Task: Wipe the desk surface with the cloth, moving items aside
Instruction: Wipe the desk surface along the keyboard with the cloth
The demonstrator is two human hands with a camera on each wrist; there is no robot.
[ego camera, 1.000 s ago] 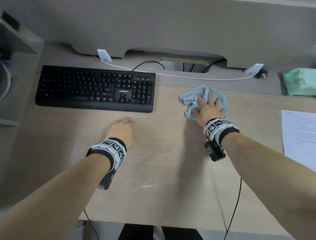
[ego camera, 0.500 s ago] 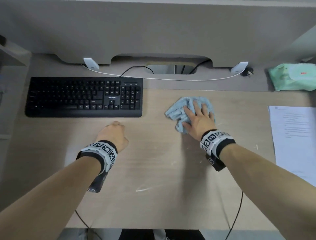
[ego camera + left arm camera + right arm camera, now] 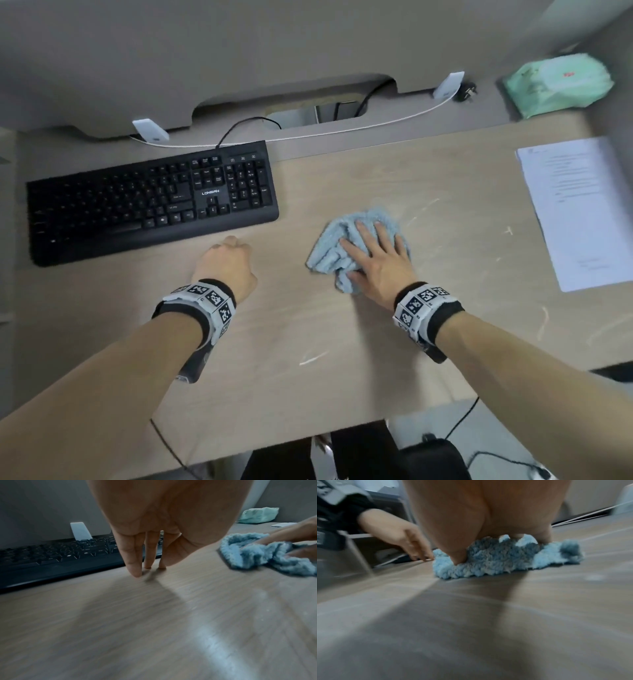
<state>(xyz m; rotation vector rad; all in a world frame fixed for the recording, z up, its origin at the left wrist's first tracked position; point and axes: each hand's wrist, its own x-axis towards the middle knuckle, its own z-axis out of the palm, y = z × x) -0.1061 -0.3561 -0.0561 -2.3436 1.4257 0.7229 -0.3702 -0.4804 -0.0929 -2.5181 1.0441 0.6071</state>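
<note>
Desk (image 3: 308, 342): pale wood-grain top, streaked with white smears and scratches to the right of centre and near the front edge. Cloth (image 3: 342, 250): light blue, fluffy, crumpled into a bunch, lying on the desk right of centre, between the keyboard and the sheet of paper and apart from both. Right hand (image 3: 376, 260): laid palm-down on the cloth, fingers straight and spread, pressing it flat against the desk; in the right wrist view the thumb digs into the near edge of the cloth (image 3: 488, 561). Left hand (image 3: 227, 263): resting on the desk just in front of the keyboard's right end, holding nothing; in the left wrist view its fingers (image 3: 133, 555) point down, close together, tips touching the wood. Keyboard (image 3: 147, 198): black, full-size, on the left part of the desk, its thin black cable running back toward the cutout in the rear panel. Sheet of paper (image 3: 582, 212): white, printed, lying flat at the right edge of the desk. Green packet (image 3: 555, 85): soft, pale green, at the far right corner against the rear panel. White cord (image 3: 342, 132): running along the back strip between two white clips. Both wrists carry bands with black-and-white square markers.
</note>
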